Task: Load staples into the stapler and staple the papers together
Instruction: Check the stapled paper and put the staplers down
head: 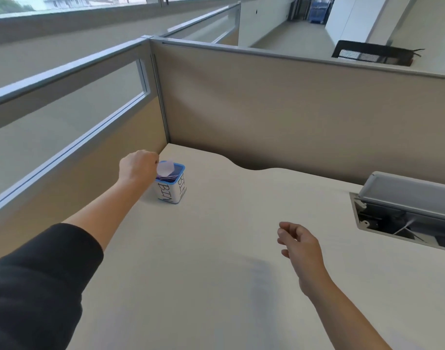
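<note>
A small white box with a blue rim and the word BIN on its sides (171,188) stands near the desk's far left corner. My left hand (138,165) is stretched out to it and pinches a pale paper slip (165,168) that sticks up out of the box. Darker slips lie inside it. My right hand (298,242) hovers over the desk nearer to me, fingers loosely curled and holding nothing. No stapler or staples are in view.
The beige desk (216,261) is bounded by cubicle partitions (279,114) at the left and back. An open cable hatch with a raised grey lid (403,198) sits at the right edge. A black chair back (372,53) shows beyond the partition.
</note>
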